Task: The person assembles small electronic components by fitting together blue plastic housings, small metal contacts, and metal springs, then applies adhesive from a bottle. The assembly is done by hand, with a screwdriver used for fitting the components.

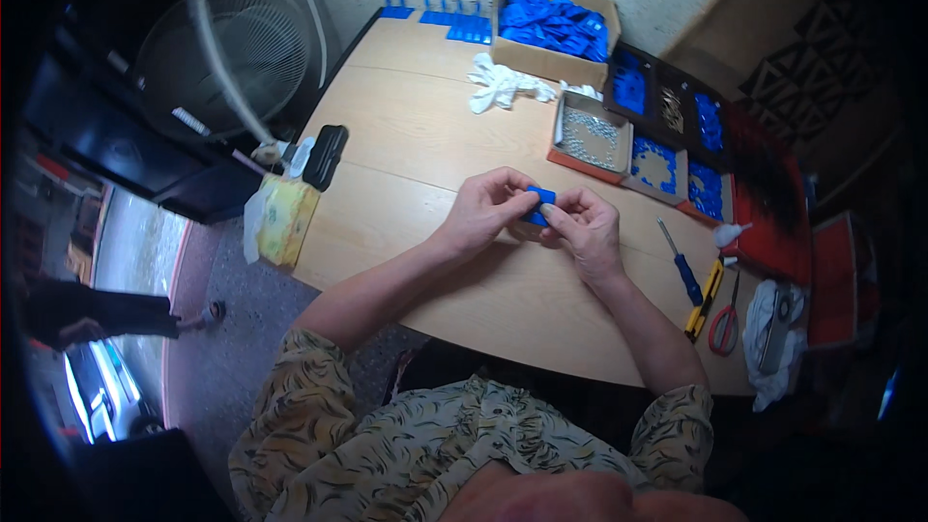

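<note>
Between my two hands, above the middle of the table, is a small flat blue plastic piece. My left hand pinches its left side between thumb and fingers. From the other side my right hand grips it, the thumb pressed on its lower right part. The fingers cover much of the piece, so its full shape and underside are hidden.
A cardboard box of blue parts stands at the back. Small-part trays line the right. Nearer lie a screwdriver, yellow cutter and scissors. A black case and tissue pack sit left.
</note>
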`<state>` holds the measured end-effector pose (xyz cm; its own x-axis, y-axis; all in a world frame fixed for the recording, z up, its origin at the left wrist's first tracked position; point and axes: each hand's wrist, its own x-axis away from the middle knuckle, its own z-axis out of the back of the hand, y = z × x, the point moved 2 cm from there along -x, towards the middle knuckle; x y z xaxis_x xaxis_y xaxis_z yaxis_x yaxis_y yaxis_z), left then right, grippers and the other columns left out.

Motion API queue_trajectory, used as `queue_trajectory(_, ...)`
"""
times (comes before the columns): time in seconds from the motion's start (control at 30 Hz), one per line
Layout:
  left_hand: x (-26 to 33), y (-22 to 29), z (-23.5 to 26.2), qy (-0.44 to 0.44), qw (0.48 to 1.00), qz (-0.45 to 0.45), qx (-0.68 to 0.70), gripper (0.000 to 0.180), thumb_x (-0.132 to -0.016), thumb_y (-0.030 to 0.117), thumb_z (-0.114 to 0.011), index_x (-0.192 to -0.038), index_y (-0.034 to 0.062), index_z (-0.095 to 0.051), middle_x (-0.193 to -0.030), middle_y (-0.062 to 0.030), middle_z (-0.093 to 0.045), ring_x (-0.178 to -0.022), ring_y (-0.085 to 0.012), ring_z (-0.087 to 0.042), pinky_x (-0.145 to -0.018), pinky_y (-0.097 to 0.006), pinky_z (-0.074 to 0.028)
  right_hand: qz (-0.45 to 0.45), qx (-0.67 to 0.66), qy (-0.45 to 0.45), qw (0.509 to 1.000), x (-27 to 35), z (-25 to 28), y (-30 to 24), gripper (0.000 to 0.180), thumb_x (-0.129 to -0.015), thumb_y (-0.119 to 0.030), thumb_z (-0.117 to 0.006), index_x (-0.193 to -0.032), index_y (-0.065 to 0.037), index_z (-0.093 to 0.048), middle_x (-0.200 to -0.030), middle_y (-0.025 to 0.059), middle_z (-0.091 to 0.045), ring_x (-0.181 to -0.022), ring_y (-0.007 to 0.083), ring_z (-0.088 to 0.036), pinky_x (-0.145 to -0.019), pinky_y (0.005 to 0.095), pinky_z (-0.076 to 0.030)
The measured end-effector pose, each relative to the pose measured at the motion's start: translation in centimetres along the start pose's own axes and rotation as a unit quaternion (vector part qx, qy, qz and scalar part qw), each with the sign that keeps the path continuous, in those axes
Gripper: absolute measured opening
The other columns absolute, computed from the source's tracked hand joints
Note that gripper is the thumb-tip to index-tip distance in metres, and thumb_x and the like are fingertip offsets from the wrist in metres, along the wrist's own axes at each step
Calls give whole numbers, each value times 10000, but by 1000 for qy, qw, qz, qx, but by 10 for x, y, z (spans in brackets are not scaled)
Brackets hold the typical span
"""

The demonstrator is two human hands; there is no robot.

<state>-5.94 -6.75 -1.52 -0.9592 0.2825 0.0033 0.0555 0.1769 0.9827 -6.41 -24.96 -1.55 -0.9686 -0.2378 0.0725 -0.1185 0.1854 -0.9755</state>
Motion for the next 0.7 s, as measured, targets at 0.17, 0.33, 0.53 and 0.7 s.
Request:
queue_trajectory(0.17,0,2,4,14,999,6,-39,200,-943,155,-667,-1066,2,-636,-892,-44,-670,-815,-73,-616,-718,-223,-507,-2,9,12,1000,-2,0,-2,134,-907,-82,-695,-927,1,-592,-834,40,-637,-703,63,-631,-598,193,-553)
queue_trajectory(0.33,2,6,-2,7,999,25,-38,183,-940,160,-673,-1046,13,-648,-868,-25,-663,-773,-59,-595,-689,-207,-483,3,25,4,1000,0,-4,-2,137,-910,-88,-691,-899,-10,-580,-796,26,-632,-655,49,-617,-537,182,-517)
queue_trajectory(0.53,1,4,-3,8,998,45,-35,170,-940,165,-673,-1045,36,-640,-921,-11,-659,-783,-45,-565,-666,-200,-435,5,29,2,1000,5,-1,0,159,-913,-112,-691,-926,4,-584,-824,19,-637,-694,45,-621,-586,187,-530)
queue_trajectory(0.7,3,8,-6,26,999,38,-18,173,-935,145,-679,-1036,9,-650,-862,-26,-664,-751,-59,-583,-662,-206,-474,20,44,-6,999,4,0,3,158,-915,-105,-690,-933,10,-583,-834,26,-641,-711,51,-628,-602,193,-542)
